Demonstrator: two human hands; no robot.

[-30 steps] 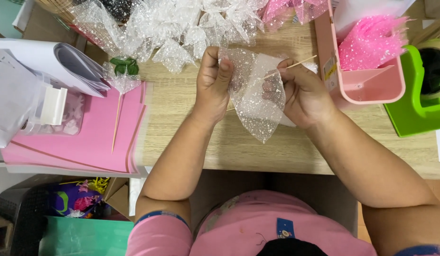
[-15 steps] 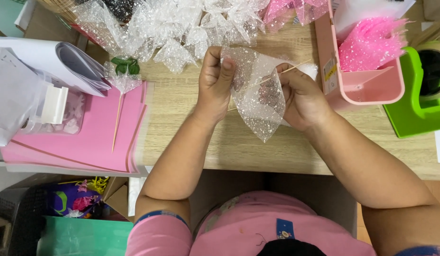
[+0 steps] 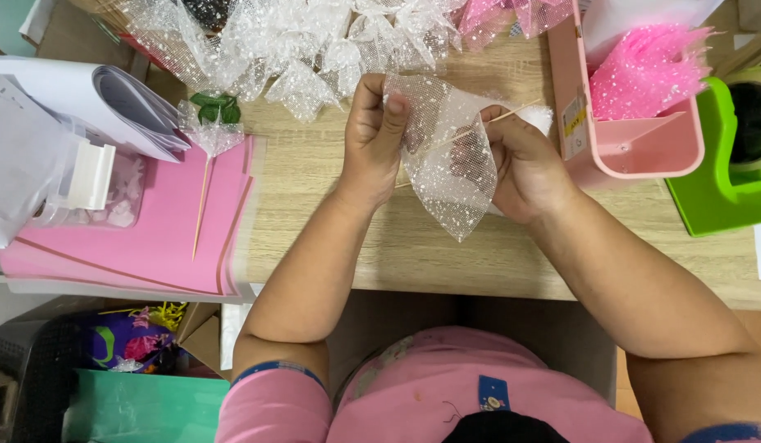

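Observation:
A piece of white spangled mesh (image 3: pixel 454 168) hangs between both hands over the wooden table (image 3: pixel 413 254). My left hand (image 3: pixel 372 135) pinches its upper left corner. My right hand (image 3: pixel 524 168) grips its right side together with a thin wooden stick (image 3: pixel 516 113) that runs slantwise behind the mesh. The mesh's lower point dangles just above the tabletop.
A heap of white mesh pieces (image 3: pixel 306 41) lies at the table's far edge. Pink paper sheets (image 3: pixel 150 230) at left carry a stick with a mesh flower and green leaves (image 3: pixel 210 123). A pink box (image 3: pixel 635 123) with pink mesh and a green tape dispenser (image 3: pixel 729 164) stand at right.
The mesh has been spread wider across the stick, and both hands have shifted slightly along it. The stick's tip now shows less past my right hand.

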